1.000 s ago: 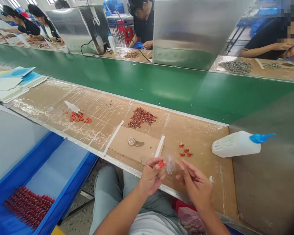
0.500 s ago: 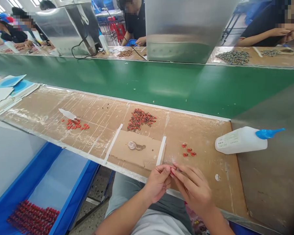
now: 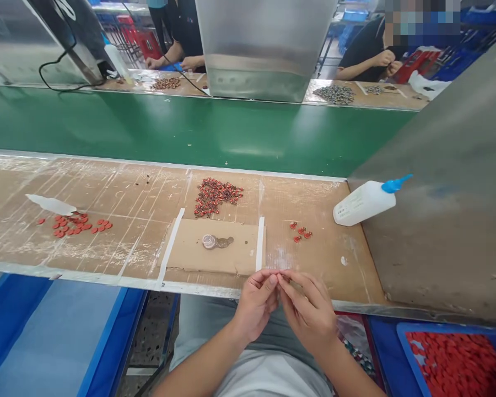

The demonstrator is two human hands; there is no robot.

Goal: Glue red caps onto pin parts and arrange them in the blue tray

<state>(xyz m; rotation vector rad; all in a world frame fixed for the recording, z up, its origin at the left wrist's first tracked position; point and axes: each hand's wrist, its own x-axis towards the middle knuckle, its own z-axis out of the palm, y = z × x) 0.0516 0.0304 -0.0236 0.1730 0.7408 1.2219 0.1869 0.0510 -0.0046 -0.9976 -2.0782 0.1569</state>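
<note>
Over the near edge of the workbench, my left hand (image 3: 255, 306) and my right hand (image 3: 311, 310) meet fingertip to fingertip. Both are closed in a pinch around one small red piece, almost wholly hidden by the fingers. Just beyond them, to the right, lie several small red assembled pieces (image 3: 301, 231). Left of these, a cardboard pad (image 3: 186, 255) is held by white tape strips; on it sit a small round clear cap (image 3: 209, 241) and a brownish smear. Behind the pad is a pile of small red-and-dark parts (image 3: 215, 196).
A white bottle with a blue nozzle (image 3: 364, 203) leans by the metal panel (image 3: 450, 220) at right. Flat red discs (image 3: 69, 225) lie at left beside a white pointed tool (image 3: 52, 204). A blue tray (image 3: 413, 364) of red pieces stands lower right. Co-workers sit beyond the green strip (image 3: 169, 127).
The camera view has turned right, so the bench things shift left and the tray of red pieces comes into view. Both hands stay pinched together; the red between them is now mostly covered.
</note>
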